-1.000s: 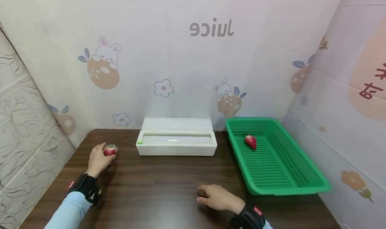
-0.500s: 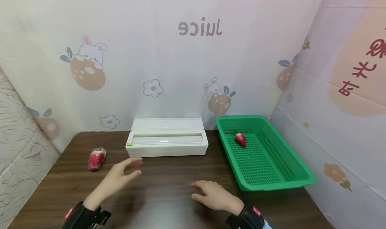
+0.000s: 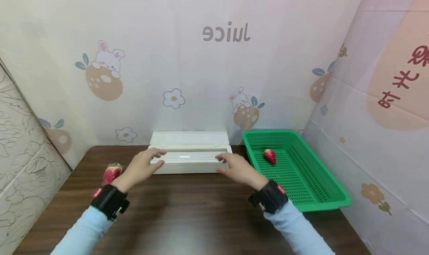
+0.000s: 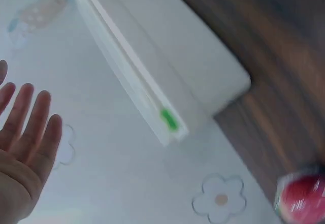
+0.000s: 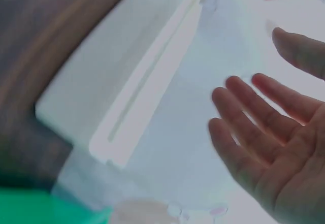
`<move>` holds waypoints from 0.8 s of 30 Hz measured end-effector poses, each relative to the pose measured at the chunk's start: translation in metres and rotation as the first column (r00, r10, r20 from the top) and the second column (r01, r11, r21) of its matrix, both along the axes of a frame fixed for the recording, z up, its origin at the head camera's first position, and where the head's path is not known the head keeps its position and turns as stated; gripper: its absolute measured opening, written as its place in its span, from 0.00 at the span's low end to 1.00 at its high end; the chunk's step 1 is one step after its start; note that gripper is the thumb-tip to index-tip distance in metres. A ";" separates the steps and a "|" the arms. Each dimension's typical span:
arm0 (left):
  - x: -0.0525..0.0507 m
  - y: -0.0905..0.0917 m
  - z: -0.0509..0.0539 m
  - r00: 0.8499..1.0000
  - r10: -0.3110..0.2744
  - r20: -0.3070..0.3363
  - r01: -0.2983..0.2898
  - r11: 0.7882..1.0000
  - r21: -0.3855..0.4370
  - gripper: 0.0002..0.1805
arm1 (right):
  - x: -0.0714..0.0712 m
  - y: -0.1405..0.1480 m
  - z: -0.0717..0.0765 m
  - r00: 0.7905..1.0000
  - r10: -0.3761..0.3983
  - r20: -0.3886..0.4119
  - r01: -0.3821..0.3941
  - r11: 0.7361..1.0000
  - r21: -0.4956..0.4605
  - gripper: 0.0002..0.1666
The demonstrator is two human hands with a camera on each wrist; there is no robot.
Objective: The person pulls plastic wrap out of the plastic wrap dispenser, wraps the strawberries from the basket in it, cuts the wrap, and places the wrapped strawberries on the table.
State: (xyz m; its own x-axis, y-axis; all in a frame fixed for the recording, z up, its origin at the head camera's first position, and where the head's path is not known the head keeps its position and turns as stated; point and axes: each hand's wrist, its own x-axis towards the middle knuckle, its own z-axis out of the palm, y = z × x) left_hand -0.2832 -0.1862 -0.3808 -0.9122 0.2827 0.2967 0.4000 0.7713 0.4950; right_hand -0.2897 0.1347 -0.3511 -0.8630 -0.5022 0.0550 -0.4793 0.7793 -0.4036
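A long white box (image 3: pixel 187 167) with its lid raised stands at the back of the table; it looks like a cling film dispenser, with a green slider (image 4: pixel 169 119) at one end. My left hand (image 3: pixel 139 169) hovers by the box's left end, fingers spread and holding nothing. At the right end my right hand (image 3: pixel 239 168) is held in the same way, its fingers relaxed. Whether either hand touches the box I cannot tell. Behind my left wrist lies a strawberry (image 3: pixel 110 174) in clear wrap, partly hidden by the hand.
On the right stands a green plastic basket (image 3: pixel 321 173) with one unwrapped strawberry (image 3: pixel 269 156) inside. A printed cloth wall (image 3: pixel 194 68) rises behind the dark wooden table (image 3: pixel 187 214).
My left hand let go of the wrapped strawberry at the left and moved right to the box. My right hand moved forward to the box's right end.
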 end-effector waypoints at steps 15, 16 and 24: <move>-0.059 -0.025 -0.018 0.977 0.109 0.181 -0.079 0.983 -0.168 0.15 | -0.083 0.013 -0.032 0.999 0.040 -0.007 -0.037 0.976 0.216 0.19; -0.060 -0.025 -0.019 0.974 0.112 0.197 -0.078 0.982 -0.173 0.15 | -0.085 0.013 -0.035 0.999 0.032 -0.006 -0.030 0.976 0.215 0.18; -0.068 -0.025 -0.022 0.952 0.115 0.285 -0.043 0.968 -0.247 0.15 | -0.096 0.009 -0.055 0.998 -0.009 -0.055 0.020 0.977 0.212 0.15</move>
State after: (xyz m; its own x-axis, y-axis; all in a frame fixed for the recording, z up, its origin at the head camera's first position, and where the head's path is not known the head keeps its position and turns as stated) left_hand -0.3515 -0.2112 -0.4026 -0.9704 0.2352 -0.0554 0.1971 0.9030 0.3817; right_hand -0.3860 0.1434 -0.4062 -0.8690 -0.4948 -0.0050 -0.4837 0.8516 -0.2019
